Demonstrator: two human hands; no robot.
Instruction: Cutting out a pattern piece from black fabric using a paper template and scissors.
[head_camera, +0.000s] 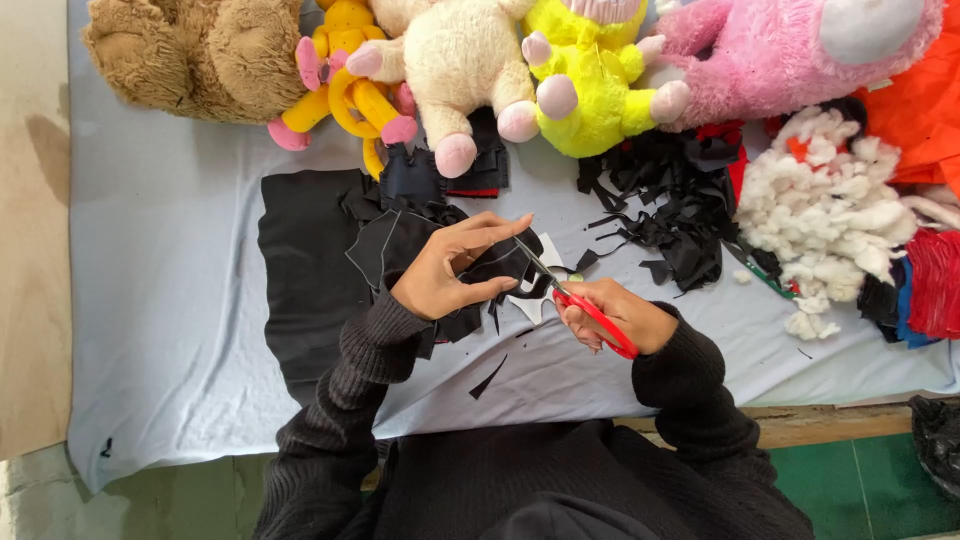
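Observation:
My left hand (455, 265) pinches a piece of black fabric (410, 245) with pale chalk outlines, holding it just above the table. My right hand (615, 315) grips red-handled scissors (590, 312), whose blades point up and left into the fabric edge near my left fingertips. A white paper pattern piece (550, 250) lies under the blades. Small black offcuts (488, 378) lie on the cloth below my hands.
A pale blue cloth (170, 300) covers the table. A larger black fabric sheet (305, 270) lies left. Plush toys line the far edge: brown (190, 55), cream (460, 60), yellow (590, 90), pink (770, 50). Black scraps (680, 200) and white stuffing (830, 205) sit right.

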